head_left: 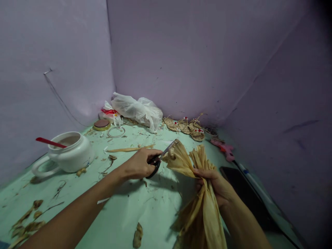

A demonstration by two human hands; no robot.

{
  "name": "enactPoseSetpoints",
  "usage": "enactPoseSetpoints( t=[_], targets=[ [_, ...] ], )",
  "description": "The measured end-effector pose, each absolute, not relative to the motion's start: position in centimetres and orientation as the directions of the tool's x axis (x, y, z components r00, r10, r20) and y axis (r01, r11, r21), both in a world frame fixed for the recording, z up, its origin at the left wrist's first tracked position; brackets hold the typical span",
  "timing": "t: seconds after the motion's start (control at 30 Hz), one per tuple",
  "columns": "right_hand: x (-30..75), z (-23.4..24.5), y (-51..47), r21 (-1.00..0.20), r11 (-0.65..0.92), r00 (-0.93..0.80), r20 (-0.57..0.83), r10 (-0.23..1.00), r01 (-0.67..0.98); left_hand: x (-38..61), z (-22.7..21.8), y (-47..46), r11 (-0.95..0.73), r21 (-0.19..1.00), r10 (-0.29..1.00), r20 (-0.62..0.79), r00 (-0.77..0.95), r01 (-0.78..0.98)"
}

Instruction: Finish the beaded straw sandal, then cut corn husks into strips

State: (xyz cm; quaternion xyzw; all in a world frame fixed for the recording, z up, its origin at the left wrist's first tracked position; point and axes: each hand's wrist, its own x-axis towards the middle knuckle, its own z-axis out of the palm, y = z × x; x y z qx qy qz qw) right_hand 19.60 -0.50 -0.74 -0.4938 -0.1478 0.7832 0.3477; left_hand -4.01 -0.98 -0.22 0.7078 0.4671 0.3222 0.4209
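Note:
My left hand (141, 163) is closed round the black handles of a pair of scissors (160, 158). The blades reach to the right and touch the top edge of a dried corn husk (178, 157). My right hand (216, 185) grips a bundle of dried corn husks (207, 214) around its middle. The husks fan out above my fingers and hang down toward the lower edge of the picture. Both hands are above a pale green table (135, 211).
A white pot (71, 154) with a red-handled tool stands at the left. A plastic bag (138, 110), small woven sandals (188, 126), a pink glue gun (224, 148), a dark phone (242, 192) and husk scraps (28, 218) lie around. Purple walls close in the table.

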Motion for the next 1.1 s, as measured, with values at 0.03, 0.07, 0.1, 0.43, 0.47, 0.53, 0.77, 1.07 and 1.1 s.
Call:
enactPoseSetpoints(
  t=[0.03, 0.07, 0.1, 0.43, 0.47, 0.53, 0.77, 1.07, 1.1],
  targets=[
    [19.5, -0.7, -0.6, -0.579, -0.713, -0.264, -0.672, 0.692, -0.395, -4.1, -0.1, -1.0, -0.242, 0.878, 0.929, 0.087, 0.360, 0.414],
    [19.4, -0.6, -0.7, -0.581, -0.716, -0.259, -0.677, 0.689, -0.388, -4.1, 0.0, -1.0, -0.267, 0.861, 0.926, 0.104, 0.363, 0.434],
    [19.2, -0.4, -0.8, -0.583, -0.717, -0.250, -0.682, 0.687, -0.381, -4.1, 0.1, -1.0, -0.285, 0.847, 0.923, 0.116, 0.367, 0.448],
    [18.6, 0.0, -1.2, -0.694, -0.675, -0.156, -0.659, 0.736, -0.250, -4.1, 0.2, -1.1, -0.365, 0.765, 0.915, 0.188, 0.358, 0.531],
    [18.6, 0.0, -1.1, -0.704, -0.665, -0.157, -0.649, 0.745, -0.248, -4.2, 0.3, -1.1, -0.377, 0.754, 0.908, 0.187, 0.374, 0.538],
    [18.8, -0.1, -1.0, -0.713, -0.656, -0.156, -0.639, 0.753, -0.246, -4.3, 0.4, -1.1, -0.402, 0.727, 0.897, 0.191, 0.399, 0.557],
    [18.7, -0.6, -1.1, -0.776, -0.600, -0.087, -0.596, 0.799, -0.194, -4.0, -0.1, -1.1, -0.418, 0.738, 0.894, 0.230, 0.385, 0.530],
    [18.9, -0.6, -1.0, -0.797, -0.562, -0.099, -0.555, 0.826, -0.219, -4.1, -0.6, -0.8, -0.225, 0.914, 0.917, 0.080, 0.392, 0.339],
    [18.9, -0.6, -1.0, -0.798, -0.559, -0.102, -0.551, 0.828, -0.225, -3.9, -0.5, -0.9, -0.165, 0.934, 0.925, 0.035, 0.379, 0.316]
  ],
)
